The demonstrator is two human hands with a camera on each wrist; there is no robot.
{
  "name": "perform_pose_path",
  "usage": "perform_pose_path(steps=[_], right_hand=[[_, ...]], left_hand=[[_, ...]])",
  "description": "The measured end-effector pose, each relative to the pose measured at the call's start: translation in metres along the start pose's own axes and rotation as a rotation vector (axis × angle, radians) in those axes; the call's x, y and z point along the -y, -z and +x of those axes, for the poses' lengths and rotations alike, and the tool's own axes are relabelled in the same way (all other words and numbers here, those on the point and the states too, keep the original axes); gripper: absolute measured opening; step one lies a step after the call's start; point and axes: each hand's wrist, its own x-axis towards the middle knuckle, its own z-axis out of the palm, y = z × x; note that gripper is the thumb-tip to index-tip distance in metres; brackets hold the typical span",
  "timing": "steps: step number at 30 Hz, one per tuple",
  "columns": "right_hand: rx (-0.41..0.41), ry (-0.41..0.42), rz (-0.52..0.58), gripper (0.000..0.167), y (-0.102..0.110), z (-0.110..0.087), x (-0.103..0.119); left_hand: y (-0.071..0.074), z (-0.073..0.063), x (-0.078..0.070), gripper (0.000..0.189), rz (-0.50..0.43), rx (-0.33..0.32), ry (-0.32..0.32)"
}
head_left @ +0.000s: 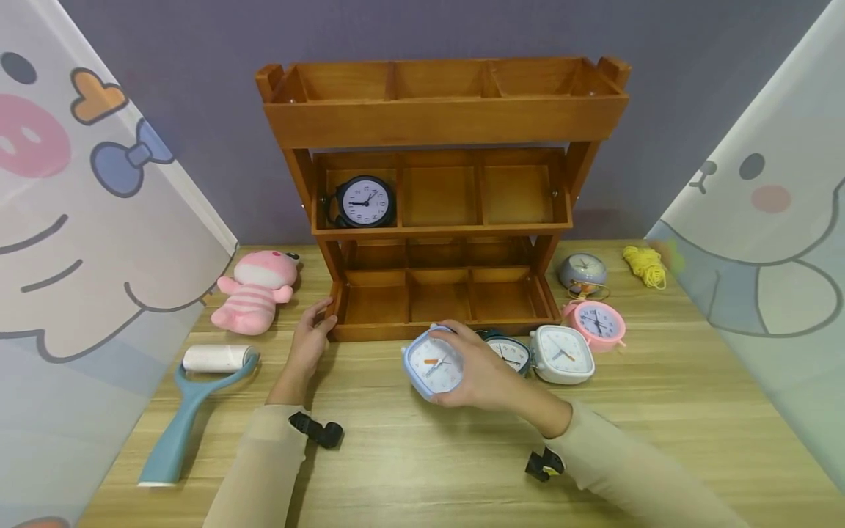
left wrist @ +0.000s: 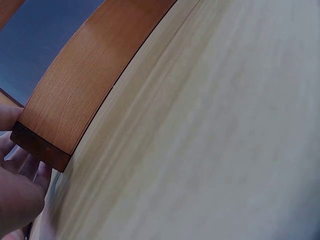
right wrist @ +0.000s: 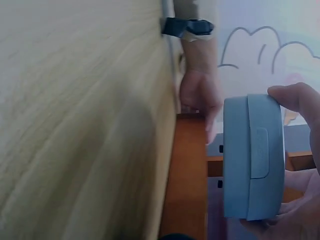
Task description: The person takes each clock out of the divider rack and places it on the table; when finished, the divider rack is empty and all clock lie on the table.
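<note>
My right hand grips a light blue alarm clock above the table, just in front of the wooden shelf's bottom tier. In the right wrist view the blue clock appears side-on, with thumb and fingers at opposite edges. At the bottom tier's front left corner, my left hand holds the shelf's end; the left wrist view shows thumb and fingers around that wooden end. A black alarm clock sits in the middle tier's left compartment. Right of the held clock are a dark alarm clock, partly hidden, and a white one.
A pink alarm clock, a grey-purple one and a yellow cord bundle lie right of the shelf. To its left are a pink plush toy and a blue-handled lint roller. Printed panels flank the table.
</note>
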Motion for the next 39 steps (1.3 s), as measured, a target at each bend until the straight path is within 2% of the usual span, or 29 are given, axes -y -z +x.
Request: perform_pose_path(steps=[9,23,29,39], right_hand=[[0.124,-0.048,-0.069,0.090,-0.014,0.010,-0.013],[0.144,-0.132,-0.138,0.089,-0.023,0.020,-0.019],[0.149,-0.132,-0.148,0.088,-0.023,0.023,-0.019],[0.226,-0.156,-0.149,0.087,-0.016,0.027,-0.020]], left_hand=[[-0.002,0.001,0.000,0.046,0.015,-0.003,-0.006],[-0.002,-0.001,0.000,0.046,-0.028,-0.008,-0.002],[-0.002,-0.002,-0.001,0.046,-0.023,0.000,0.003],[-0.002,-0.003,-0.002,0.046,-0.025,0.005,0.005]])
